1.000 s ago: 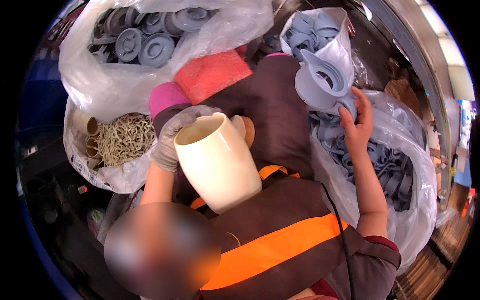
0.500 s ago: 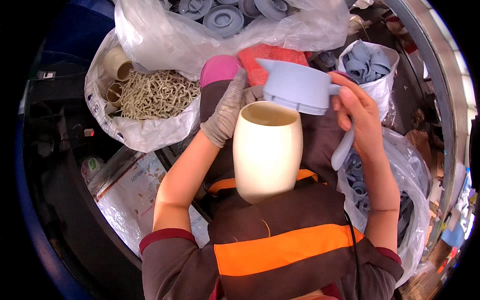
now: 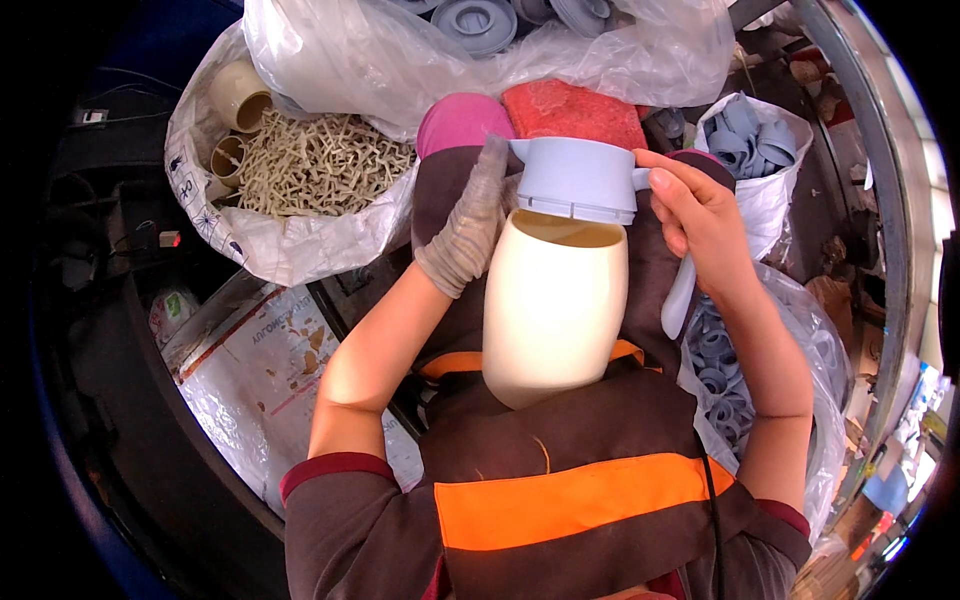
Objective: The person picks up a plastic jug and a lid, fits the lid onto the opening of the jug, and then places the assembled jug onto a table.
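A cream, barrel-shaped jug body (image 3: 555,310) rests tilted in my lap with its open mouth facing away from me. My left hand (image 3: 468,225), in a thin grey glove, holds it at the left of the mouth, its fingers partly hidden behind the rim. A light blue-grey spouted collar with a handle (image 3: 577,175) sits over the far part of that mouth, its spout pointing left by my gloved fingers. My bare right hand (image 3: 698,215) grips the collar's handle, fingers closed round its upper end. Part of the mouth still shows beneath the collar's lower edge.
On the left, a white sack (image 3: 285,255) holds cream strips and cream cylindrical pieces. Clear plastic (image 3: 500,85) with round grey-blue lids (image 3: 474,24) lies ahead, near a red cloth (image 3: 575,112). Bags of grey-blue parts (image 3: 752,140) stand right, beside a curved metal edge (image 3: 895,200).
My right hand has lowered the blue-grey collar and levelled it nearer the jug's mouth. The jug body and my left hand have shifted slightly right in the view.
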A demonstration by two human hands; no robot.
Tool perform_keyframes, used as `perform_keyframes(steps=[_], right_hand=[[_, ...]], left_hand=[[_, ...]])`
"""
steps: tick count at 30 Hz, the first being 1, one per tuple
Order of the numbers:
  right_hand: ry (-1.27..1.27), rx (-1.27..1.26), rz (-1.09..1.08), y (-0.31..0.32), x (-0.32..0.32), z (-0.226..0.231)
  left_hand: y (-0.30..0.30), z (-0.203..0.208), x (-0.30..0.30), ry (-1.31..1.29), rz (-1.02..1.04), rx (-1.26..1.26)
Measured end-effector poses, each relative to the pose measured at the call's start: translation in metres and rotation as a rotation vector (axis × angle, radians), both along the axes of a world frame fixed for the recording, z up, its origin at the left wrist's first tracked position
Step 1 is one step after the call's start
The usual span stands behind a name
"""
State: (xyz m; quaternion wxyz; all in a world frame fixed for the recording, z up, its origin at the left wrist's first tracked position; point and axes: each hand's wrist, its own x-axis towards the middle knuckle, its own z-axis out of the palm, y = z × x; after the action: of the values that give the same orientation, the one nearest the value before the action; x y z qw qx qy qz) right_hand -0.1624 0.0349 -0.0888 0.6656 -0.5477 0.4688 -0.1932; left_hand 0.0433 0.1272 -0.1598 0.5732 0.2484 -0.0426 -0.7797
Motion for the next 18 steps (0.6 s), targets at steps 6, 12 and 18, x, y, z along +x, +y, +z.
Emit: perform_keyframes(steps=[6, 12, 18], right_hand=[[0.144, -0.166, 0.063, 0.015, -0.005, -0.003], [0.024, -0.203, 0.028, 0.025, 0.001, -0.011], [0.048, -0.222, 0.148, 0.025, -0.012, -0.006]], left_hand=[[0.01, 0.009, -0.002, -0.291, -0.127, -0.224], [0.018, -0.002, 0.0, -0.344, -0.151, -0.18], [0.024, 0.014, -0.005, -0.544, -0.165, -0.277]])
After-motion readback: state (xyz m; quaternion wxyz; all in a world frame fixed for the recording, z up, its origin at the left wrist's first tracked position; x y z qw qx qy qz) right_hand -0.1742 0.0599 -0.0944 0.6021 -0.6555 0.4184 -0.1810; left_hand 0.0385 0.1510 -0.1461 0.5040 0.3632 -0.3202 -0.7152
